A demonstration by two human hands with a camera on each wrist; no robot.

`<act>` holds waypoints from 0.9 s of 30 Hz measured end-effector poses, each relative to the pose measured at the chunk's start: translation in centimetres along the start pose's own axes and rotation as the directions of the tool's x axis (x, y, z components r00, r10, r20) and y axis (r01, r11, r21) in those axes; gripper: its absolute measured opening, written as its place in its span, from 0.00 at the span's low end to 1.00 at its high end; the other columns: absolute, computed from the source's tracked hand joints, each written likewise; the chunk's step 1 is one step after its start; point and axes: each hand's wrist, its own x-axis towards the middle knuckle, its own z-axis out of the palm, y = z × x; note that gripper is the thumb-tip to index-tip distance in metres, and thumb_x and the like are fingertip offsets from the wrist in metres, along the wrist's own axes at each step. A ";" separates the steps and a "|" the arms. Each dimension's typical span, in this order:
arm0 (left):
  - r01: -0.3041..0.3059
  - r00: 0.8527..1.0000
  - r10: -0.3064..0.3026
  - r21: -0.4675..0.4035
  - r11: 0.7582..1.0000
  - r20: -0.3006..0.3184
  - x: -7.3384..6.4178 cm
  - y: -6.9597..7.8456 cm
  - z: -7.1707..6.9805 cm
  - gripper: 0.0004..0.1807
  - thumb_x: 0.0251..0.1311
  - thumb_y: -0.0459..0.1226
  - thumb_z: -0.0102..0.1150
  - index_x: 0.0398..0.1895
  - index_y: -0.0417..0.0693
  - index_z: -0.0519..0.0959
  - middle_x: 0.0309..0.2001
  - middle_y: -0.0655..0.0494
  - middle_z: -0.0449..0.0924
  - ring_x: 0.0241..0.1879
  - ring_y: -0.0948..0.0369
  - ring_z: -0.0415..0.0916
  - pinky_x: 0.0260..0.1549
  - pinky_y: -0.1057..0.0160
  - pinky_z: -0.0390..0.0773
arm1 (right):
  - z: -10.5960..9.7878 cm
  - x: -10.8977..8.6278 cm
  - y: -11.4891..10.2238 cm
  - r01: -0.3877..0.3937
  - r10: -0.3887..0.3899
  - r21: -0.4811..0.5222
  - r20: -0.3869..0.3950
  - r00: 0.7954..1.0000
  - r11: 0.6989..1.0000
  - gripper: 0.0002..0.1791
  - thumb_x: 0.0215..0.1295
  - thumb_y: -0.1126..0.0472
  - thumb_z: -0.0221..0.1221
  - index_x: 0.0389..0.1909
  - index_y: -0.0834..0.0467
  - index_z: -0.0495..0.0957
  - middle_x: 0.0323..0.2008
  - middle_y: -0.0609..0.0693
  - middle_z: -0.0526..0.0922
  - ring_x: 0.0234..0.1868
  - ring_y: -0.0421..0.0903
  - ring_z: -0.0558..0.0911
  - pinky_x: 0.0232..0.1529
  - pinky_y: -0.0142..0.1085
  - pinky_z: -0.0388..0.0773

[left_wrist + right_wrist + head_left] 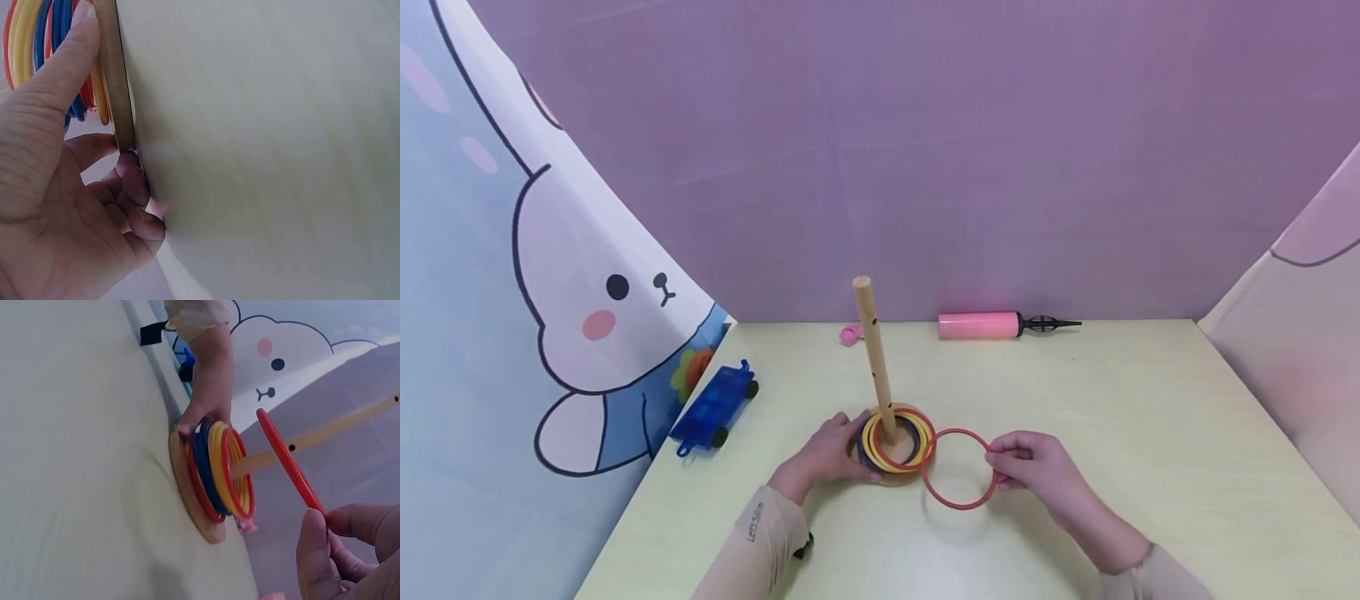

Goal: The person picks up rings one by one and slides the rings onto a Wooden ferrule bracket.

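A wooden peg (876, 358) rises from a round wooden base (117, 75) on the table. Around its foot lies a stack of red, yellow and blue rings (204, 464). My left hand (831, 454) grips the base at its left side, thumb lying along the edge beside the rings and the other fingers curled at the rim. Between thumb and fingertips, my right hand (1037, 467) pinches a red ring (962, 507) by its right side. That ring is tilted, just right of the stack, and its left side overlaps the stack in the head view.
A blue toy cart (715, 407) stands at the table's left edge. Along the back lie a pink hand pump (979, 325) with a black nozzle and a small pink object (851, 335). A purple cloth (887, 167) hangs behind the table, with printed cloths at both sides.
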 end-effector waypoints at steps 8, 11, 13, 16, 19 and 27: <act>0.014 1.000 -0.014 0.000 1.000 0.008 0.0 -0.1 0.0 0.62 0.36 0.59 0.77 0.77 0.62 0.54 0.42 0.56 0.66 0.41 0.59 0.64 0.45 0.54 0.70 | 2.5 1.2 -2.2 0.016 -0.017 0.019 0.054 0.998 1.000 0.16 0.64 0.67 0.61 0.45 0.77 0.75 0.29 0.53 0.83 0.27 0.43 0.81 0.33 0.37 0.81; 0.008 1.000 -0.008 0.005 1.000 0.009 0.0 0.0 0.0 0.62 0.37 0.59 0.77 0.77 0.61 0.54 0.42 0.56 0.66 0.41 0.59 0.64 0.45 0.55 0.70 | 3.3 1.6 -2.8 0.025 -0.026 0.015 0.077 0.997 1.000 0.15 0.64 0.67 0.62 0.44 0.76 0.76 0.29 0.53 0.82 0.27 0.43 0.81 0.33 0.37 0.81; 0.003 1.000 -0.003 0.006 1.000 0.009 -0.1 0.0 -0.1 0.62 0.37 0.59 0.77 0.77 0.60 0.54 0.42 0.56 0.66 0.41 0.59 0.64 0.44 0.55 0.69 | 3.8 1.9 -3.2 0.035 -0.036 0.010 0.088 0.995 0.999 0.14 0.64 0.67 0.62 0.43 0.75 0.76 0.28 0.53 0.82 0.27 0.44 0.81 0.33 0.37 0.81; -0.003 1.000 0.003 0.003 1.000 0.007 -0.1 0.0 -0.2 0.61 0.38 0.58 0.77 0.77 0.58 0.55 0.41 0.56 0.65 0.40 0.59 0.63 0.41 0.57 0.69 | 4.4 2.4 -3.8 0.050 -0.050 0.009 0.099 0.994 0.999 0.15 0.64 0.66 0.62 0.43 0.75 0.76 0.29 0.54 0.82 0.27 0.44 0.81 0.33 0.37 0.82; -0.012 1.000 0.012 0.008 1.000 0.000 0.0 0.0 -0.2 0.61 0.39 0.57 0.77 0.77 0.57 0.55 0.40 0.56 0.65 0.39 0.59 0.63 0.39 0.58 0.68 | 4.9 2.7 -4.5 0.053 -0.054 0.009 0.108 0.993 0.999 0.15 0.64 0.67 0.62 0.44 0.76 0.76 0.29 0.54 0.82 0.27 0.45 0.82 0.32 0.38 0.82; -0.052 0.998 0.053 0.050 0.997 -0.020 0.1 -0.1 -0.1 0.59 0.38 0.58 0.77 0.75 0.55 0.59 0.40 0.57 0.65 0.39 0.59 0.64 0.41 0.58 0.69 | 5.8 3.3 -6.4 0.051 -0.054 0.026 0.114 0.992 0.998 0.14 0.64 0.67 0.62 0.43 0.75 0.76 0.31 0.54 0.83 0.27 0.45 0.82 0.33 0.37 0.81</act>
